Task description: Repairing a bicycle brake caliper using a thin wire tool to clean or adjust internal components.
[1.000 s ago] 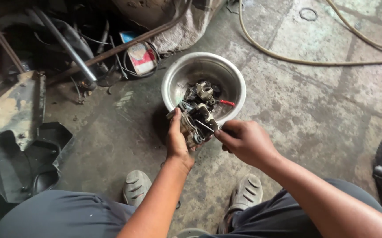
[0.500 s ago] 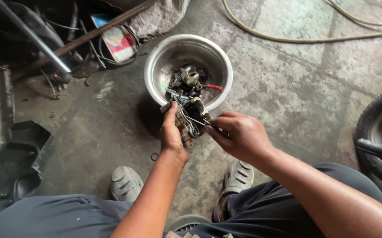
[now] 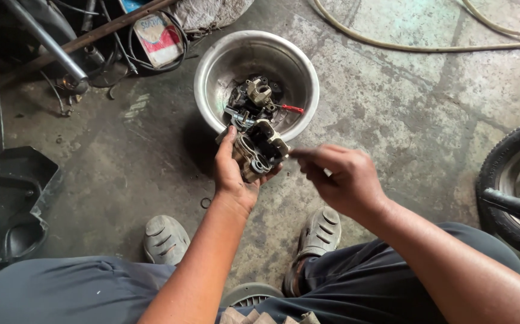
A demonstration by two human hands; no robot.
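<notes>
My left hand (image 3: 234, 176) grips a grimy metal carburetor body (image 3: 260, 150) just above the near rim of a steel bowl (image 3: 212, 72). My right hand (image 3: 341, 177) is just right of the part, its fingers pinched together; what they pinch is too small to make out. Inside the bowl lie more dark metal engine parts (image 3: 254, 96) and a red-handled tool (image 3: 290, 109).
Concrete floor all around. A motorcycle tyre (image 3: 515, 180) stands at the right edge. Black plastic panels (image 3: 20, 198) lie at left, metal rods and cables (image 3: 62, 42) at top left, a hose (image 3: 428, 45) along the top. My sandalled feet (image 3: 164, 237) are below.
My right hand has drawn back to the right, away from the carburetor body. The view has shifted, so the bowl sits further left and the tyre shows more.
</notes>
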